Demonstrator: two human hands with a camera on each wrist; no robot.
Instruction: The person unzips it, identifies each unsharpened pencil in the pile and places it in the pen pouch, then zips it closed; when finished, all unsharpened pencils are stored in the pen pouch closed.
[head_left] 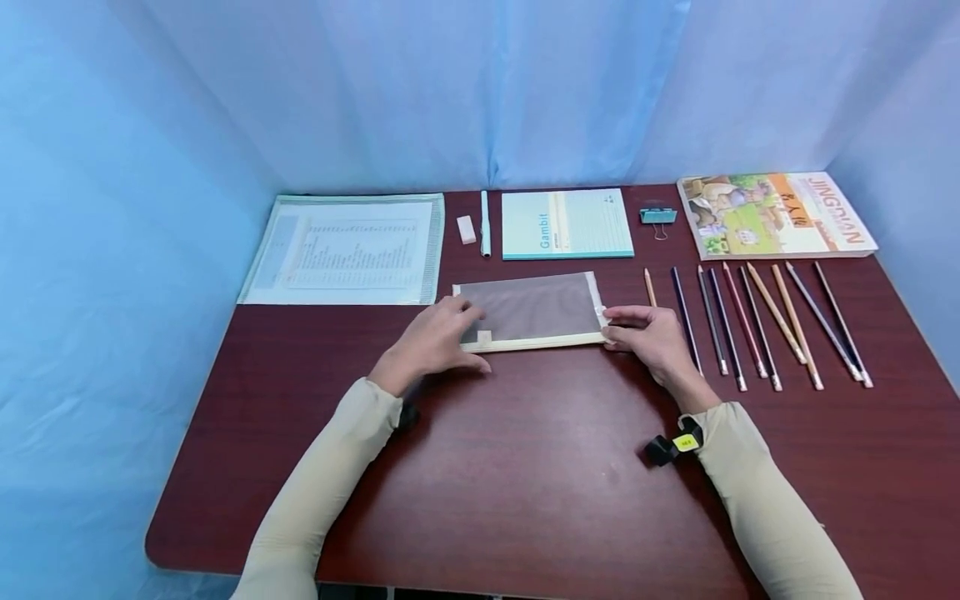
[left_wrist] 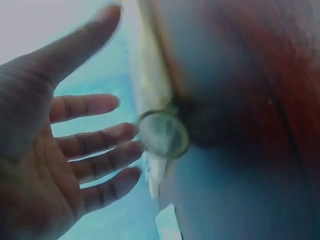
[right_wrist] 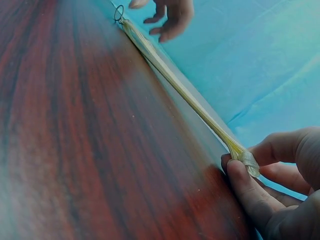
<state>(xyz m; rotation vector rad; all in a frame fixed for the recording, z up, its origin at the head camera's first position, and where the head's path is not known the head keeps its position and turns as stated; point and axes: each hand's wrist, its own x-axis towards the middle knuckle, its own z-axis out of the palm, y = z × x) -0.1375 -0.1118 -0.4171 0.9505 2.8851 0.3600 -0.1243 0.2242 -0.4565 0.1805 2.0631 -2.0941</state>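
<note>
A mesh zipper pouch (head_left: 528, 307) with a cream zipper edge lies near the middle of the table, its zipper side toward me. My right hand (head_left: 651, 340) pinches the pouch's right zipper corner between thumb and fingers; the zipper end tab (right_wrist: 249, 162) shows there in the right wrist view. At the left end, my left hand (head_left: 435, 336) hovers with fingers spread and thumb apart. In the left wrist view a round ring pull (left_wrist: 163, 134) hangs at the zipper's end, close to the left fingertips, and nothing is gripped in that hand.
A document folder (head_left: 345, 250) lies at back left. Along the back are an eraser (head_left: 467, 230), a pen (head_left: 485, 225), a notebook (head_left: 567, 223), a binder clip (head_left: 657, 217) and a book (head_left: 776, 215). Several pencils (head_left: 738, 321) lie right of the right hand.
</note>
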